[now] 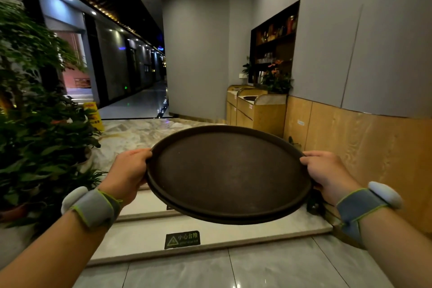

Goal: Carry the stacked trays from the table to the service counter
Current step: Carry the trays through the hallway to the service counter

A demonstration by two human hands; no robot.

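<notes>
**Now: trays in the air, both hands on**

Here the stacked round brown trays [229, 174] ride level at chest height, a second rim peeking out underneath. Left hand [127, 174] clamps the left edge, right hand [327, 175] the right edge. Grey wristbands [98, 207] on both arms. Below, marble steps [145, 236] with a warning sign [182, 239]; potted plants [35, 124] left, wooden cabinets [257, 112] ahead right.

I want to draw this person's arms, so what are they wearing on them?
Both forearms are bare, with no sleeves. The left wrist has a grey fabric wristband with lime-green edging holding a white oval plastic pod. The right wrist has a matching blue-grey fabric band with green trim and its own white oval pod. No rings or gloves on either hand.
</notes>
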